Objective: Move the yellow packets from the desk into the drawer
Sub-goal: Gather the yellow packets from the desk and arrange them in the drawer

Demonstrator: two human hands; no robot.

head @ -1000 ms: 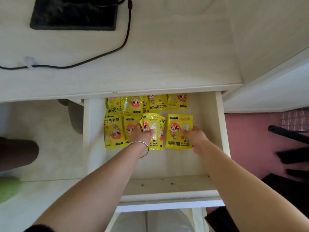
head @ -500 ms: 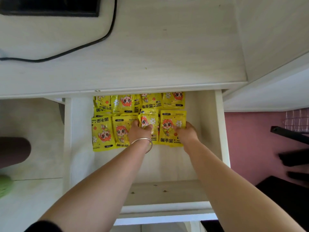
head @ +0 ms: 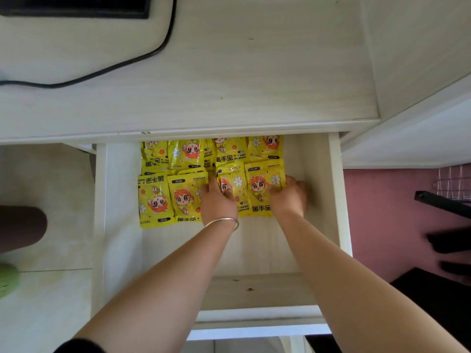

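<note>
The left hand (head: 219, 203), with a bracelet (head: 224, 221) at the wrist, lies palm down with fingers spread flat, pressing on the front row of packets (head: 183, 197). The right hand (head: 290, 197) holds the right packet (head: 262, 184), thumb on top and fingers curled at its right edge. All the packets lie in two rows at the back of the open drawer (head: 254, 250), under the desk (head: 254, 72) edge. A black cable (head: 163, 47) crosses the desk.
</note>
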